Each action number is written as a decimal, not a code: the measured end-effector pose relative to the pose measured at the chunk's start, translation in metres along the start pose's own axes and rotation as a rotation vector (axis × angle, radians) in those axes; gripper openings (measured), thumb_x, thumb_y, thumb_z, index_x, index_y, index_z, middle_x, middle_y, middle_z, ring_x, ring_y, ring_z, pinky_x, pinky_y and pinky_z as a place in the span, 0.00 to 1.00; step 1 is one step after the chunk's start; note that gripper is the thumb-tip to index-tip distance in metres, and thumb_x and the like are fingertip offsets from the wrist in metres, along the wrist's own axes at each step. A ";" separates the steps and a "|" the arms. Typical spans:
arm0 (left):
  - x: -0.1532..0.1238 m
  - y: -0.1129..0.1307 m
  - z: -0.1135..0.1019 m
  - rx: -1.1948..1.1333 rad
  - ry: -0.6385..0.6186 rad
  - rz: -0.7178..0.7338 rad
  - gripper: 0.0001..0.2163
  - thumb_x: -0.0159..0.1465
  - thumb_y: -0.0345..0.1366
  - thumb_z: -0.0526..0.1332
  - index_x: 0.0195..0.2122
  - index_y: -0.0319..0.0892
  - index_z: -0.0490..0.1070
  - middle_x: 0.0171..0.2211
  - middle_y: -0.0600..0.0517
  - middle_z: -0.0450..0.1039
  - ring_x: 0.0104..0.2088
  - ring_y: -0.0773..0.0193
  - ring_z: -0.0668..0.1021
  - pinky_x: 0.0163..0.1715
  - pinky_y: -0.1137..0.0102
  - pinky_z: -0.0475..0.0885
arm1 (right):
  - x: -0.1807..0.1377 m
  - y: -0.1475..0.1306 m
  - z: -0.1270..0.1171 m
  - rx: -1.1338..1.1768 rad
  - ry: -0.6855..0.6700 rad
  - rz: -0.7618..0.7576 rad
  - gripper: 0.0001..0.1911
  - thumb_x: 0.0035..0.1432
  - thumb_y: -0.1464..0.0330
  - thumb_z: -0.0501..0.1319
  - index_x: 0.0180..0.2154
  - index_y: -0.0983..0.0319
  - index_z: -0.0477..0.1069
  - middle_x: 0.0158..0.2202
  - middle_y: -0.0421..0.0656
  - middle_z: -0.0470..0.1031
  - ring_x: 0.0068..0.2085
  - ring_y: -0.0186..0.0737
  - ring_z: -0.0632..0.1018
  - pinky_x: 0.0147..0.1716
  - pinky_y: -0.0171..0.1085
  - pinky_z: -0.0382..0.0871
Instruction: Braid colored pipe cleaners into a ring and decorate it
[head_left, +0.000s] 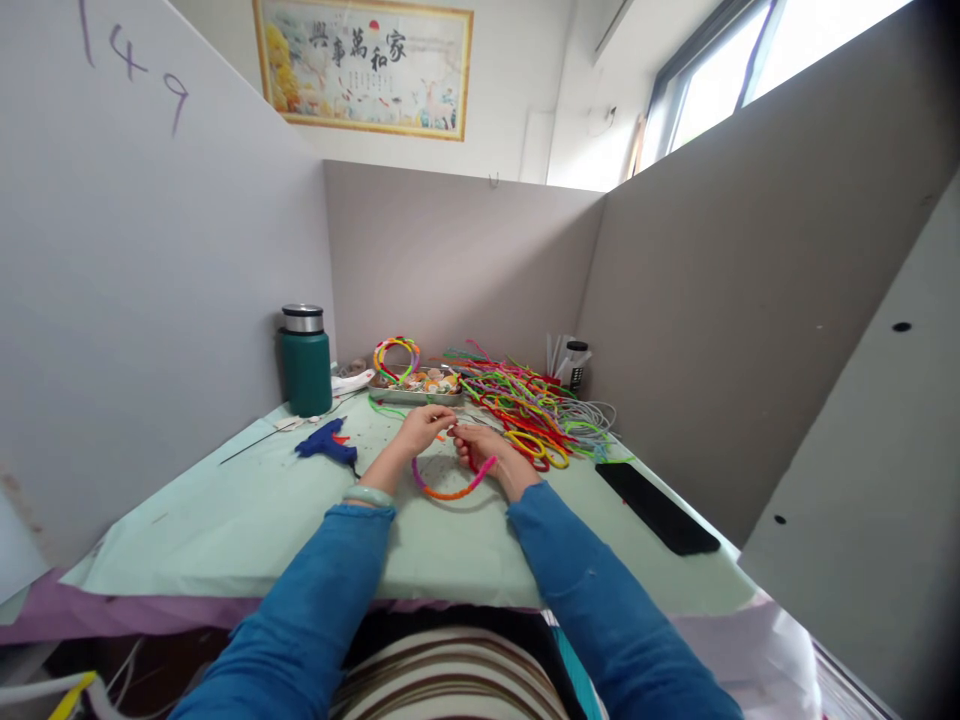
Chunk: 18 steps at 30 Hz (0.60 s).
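Observation:
Over the middle of the table, my two hands meet at the far side of a hoop (448,495) wrapped in purple, orange and pink fuzzy pipe cleaner. My right hand (486,447) is closed around the hoop, with some red showing under its fingers. The fingers of my left hand (424,430) are pinched together at a red pipe cleaner (453,431) between the hands. Part of the hoop is hidden behind both hands. To the left of my left hand lies a blue glue gun (328,441).
Loose coloured pipe cleaners (517,395) are heaped behind my right hand, with a yellow coil (538,450) in front. A metal tray (416,396) holds small pieces and finished-looking rings (396,362). A green bottle (305,365) stands left; a black phone (660,510) lies right. Partitions enclose the table.

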<state>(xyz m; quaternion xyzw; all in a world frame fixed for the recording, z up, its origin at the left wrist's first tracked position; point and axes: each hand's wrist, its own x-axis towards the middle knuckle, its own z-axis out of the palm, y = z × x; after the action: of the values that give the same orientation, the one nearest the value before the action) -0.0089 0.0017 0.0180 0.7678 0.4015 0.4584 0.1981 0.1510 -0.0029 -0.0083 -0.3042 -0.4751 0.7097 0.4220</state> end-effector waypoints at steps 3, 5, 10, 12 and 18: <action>-0.001 0.001 0.000 -0.016 -0.065 0.003 0.12 0.56 0.41 0.57 0.30 0.38 0.75 0.26 0.52 0.75 0.28 0.67 0.72 0.29 0.74 0.65 | 0.004 -0.002 -0.006 -0.067 0.074 -0.071 0.13 0.44 0.66 0.68 0.31 0.63 0.68 0.18 0.33 0.62 0.17 0.24 0.59 0.15 0.27 0.47; -0.002 0.001 -0.001 -0.005 -0.089 -0.013 0.13 0.57 0.42 0.56 0.29 0.38 0.75 0.25 0.52 0.74 0.26 0.68 0.71 0.27 0.74 0.64 | 0.005 -0.004 -0.010 -0.135 0.145 -0.144 0.14 0.42 0.64 0.68 0.29 0.64 0.68 0.17 0.33 0.61 0.17 0.24 0.58 0.15 0.28 0.44; -0.006 0.008 -0.001 -0.021 -0.161 -0.097 0.14 0.57 0.42 0.55 0.33 0.38 0.75 0.27 0.52 0.75 0.21 0.72 0.66 0.22 0.75 0.62 | 0.001 -0.012 -0.015 -0.132 0.154 -0.188 0.14 0.41 0.64 0.69 0.27 0.64 0.67 0.16 0.32 0.60 0.17 0.25 0.58 0.15 0.29 0.42; -0.007 0.013 -0.001 -0.059 -0.198 -0.122 0.15 0.57 0.42 0.55 0.37 0.38 0.74 0.28 0.52 0.75 0.20 0.73 0.65 0.21 0.76 0.61 | -0.001 -0.015 -0.016 -0.134 0.136 -0.169 0.13 0.42 0.65 0.68 0.27 0.64 0.68 0.16 0.33 0.60 0.17 0.26 0.58 0.16 0.30 0.43; -0.009 0.015 0.000 -0.101 -0.249 -0.184 0.16 0.56 0.41 0.56 0.41 0.37 0.69 0.28 0.50 0.76 0.18 0.73 0.63 0.19 0.75 0.60 | -0.004 -0.018 -0.017 -0.250 0.175 -0.229 0.13 0.44 0.63 0.67 0.22 0.63 0.66 0.16 0.34 0.60 0.18 0.27 0.58 0.17 0.32 0.46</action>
<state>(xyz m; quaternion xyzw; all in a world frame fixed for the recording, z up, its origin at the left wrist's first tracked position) -0.0044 -0.0150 0.0231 0.7675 0.4190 0.3594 0.3259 0.1723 0.0043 0.0028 -0.3588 -0.5526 0.5635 0.4984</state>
